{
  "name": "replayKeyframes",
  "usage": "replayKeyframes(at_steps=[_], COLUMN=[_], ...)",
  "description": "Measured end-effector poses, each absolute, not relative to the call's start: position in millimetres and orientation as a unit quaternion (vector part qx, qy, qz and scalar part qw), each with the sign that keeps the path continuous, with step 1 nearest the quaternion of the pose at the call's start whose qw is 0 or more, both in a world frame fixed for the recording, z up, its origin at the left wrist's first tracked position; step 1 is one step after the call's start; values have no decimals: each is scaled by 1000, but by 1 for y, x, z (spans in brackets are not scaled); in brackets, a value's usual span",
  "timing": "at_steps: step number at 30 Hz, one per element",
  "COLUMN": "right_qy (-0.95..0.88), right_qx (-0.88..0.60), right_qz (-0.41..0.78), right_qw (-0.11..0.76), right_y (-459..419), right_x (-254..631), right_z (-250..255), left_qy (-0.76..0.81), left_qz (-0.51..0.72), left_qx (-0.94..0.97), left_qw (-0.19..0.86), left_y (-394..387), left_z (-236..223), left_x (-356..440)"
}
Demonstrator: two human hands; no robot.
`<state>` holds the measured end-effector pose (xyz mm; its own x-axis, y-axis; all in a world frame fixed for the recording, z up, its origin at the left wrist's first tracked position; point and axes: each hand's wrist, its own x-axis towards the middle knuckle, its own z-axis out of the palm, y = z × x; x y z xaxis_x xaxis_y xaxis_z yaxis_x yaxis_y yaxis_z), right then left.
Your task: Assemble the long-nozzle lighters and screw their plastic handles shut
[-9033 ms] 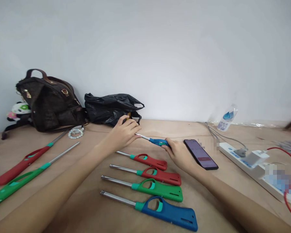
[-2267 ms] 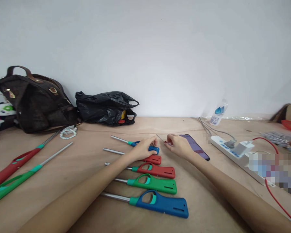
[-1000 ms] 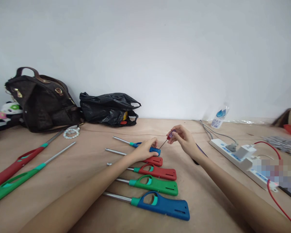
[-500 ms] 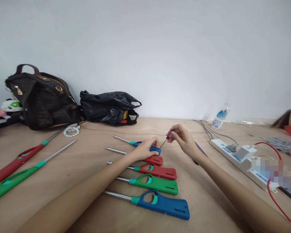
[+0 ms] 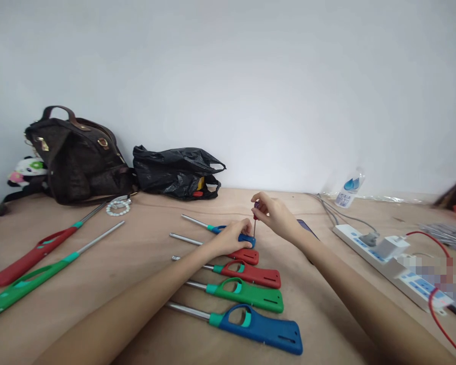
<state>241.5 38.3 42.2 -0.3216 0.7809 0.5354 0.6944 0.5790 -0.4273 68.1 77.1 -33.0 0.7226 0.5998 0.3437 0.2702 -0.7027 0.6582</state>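
Note:
My left hand (image 5: 233,237) grips the handle of the farthest blue gas lighter (image 5: 248,239), pressing it to the table. Between the fingers of my right hand (image 5: 275,215) is a small screwdriver (image 5: 255,225) with a dark red handle. Its shaft stands nearly upright, and the tip meets the blue handle near its end. Nearer to me lie a partly covered red lighter (image 5: 247,256), another red lighter (image 5: 256,274), a green lighter (image 5: 254,295) and a large blue lighter (image 5: 266,329), roughly in a row.
At left are a long red lighter (image 5: 34,256), a long green lighter (image 5: 30,284) and a bead bracelet (image 5: 117,208). Behind stand a dark bag (image 5: 79,162) and a black plastic bag (image 5: 175,170). A power strip (image 5: 365,246), cables and a bottle (image 5: 350,188) are at right.
My right hand has moved left and tilted the screwdriver from slanting to nearly upright over the blue handle. My left hand keeps its hold. The view has shifted slightly.

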Motion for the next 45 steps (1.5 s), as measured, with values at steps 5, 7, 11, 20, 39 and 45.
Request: replayKeyframes(at_steps=[5,7,11,20,39,45], right_qy=[-799,-785,-761,-805,-850,-841], right_qx=[-462,-479,-514,-515,-487,-513], right_qz=[55,51,43,-6,-61,-139], right_qw=[382,390,393,295,194,105], right_y=[41,42,45,44,34,24], right_x=[242,245,249,249,246,244], right_z=[39,39,39,44,53,64], left_qy=[251,261,276,283,290,292], left_qz=[276,274,269,291,281,280], left_qx=[880,879,877,856,847,844], left_qw=[294,292,289,321,346,352], left_y=[75,74,74,77,79,80], left_z=[-30,-28,-27,-31,-33,-35], left_x=[67,68,68,68,70,70])
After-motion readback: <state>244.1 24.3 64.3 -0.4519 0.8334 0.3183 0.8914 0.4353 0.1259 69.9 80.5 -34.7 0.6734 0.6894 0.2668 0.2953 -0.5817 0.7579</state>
